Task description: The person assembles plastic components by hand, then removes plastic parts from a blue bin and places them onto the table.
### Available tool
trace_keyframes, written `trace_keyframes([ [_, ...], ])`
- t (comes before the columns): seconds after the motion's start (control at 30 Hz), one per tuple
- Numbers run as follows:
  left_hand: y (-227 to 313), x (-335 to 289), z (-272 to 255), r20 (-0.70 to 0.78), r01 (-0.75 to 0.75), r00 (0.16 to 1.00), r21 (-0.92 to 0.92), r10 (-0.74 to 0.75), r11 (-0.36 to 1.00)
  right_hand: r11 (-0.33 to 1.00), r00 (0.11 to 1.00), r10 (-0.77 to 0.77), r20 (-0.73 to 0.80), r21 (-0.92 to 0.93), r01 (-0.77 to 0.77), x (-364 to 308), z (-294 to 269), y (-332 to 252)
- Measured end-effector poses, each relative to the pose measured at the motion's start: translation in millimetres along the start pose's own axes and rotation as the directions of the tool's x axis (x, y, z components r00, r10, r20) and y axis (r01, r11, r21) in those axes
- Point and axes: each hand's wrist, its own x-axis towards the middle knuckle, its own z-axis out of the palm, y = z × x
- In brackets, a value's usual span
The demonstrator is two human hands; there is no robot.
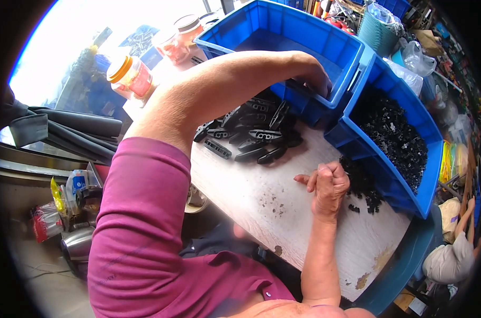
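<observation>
My left arm stretches across the work table to the large blue bin (pixel 283 37). My left hand (pixel 315 79) hangs over that bin's near wall, with its fingers mostly in shadow, so what they hold is hidden. Below the arm lies a heap of long black plastic parts (pixel 251 130) with slots and round openings. My right hand (pixel 328 188) is held over the table, fingers curled together and one pointing left. Anything in it is too small or covered to make out. Beside it is a loose pile of small black pieces (pixel 362 183).
A second blue bin (pixel 428 180) full of small black pieces (pixel 394 135) stands at the right. Lidded jars (pixel 129 77) line the window side. The pale table (pixel 283 212) has worn patches. At the far right another person (pixel 452 257) is partly visible.
</observation>
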Motion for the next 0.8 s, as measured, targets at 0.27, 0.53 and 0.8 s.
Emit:
trace_keyframes([
  [0.27, -13, 14, -2, 0.064, -0.006, 0.997, -0.376, 0.032, 0.927, 1.0, 1.0, -0.017, 0.015, -0.001, 0.017, 1, -2, 2],
  [0.53, -17, 22, -2, 0.135, 0.055, 0.991, -0.404, 0.0, 0.913, 0.998, 0.998, -0.064, 0.018, 0.006, 0.064, 0, -4, 4],
  [0.8, -7, 3, 3, -0.017, -0.005, 1.0, -0.055, 0.004, 0.998, 1.0, 0.999, -0.025, 0.038, 0.006, 0.025, 1, -4, 4],
])
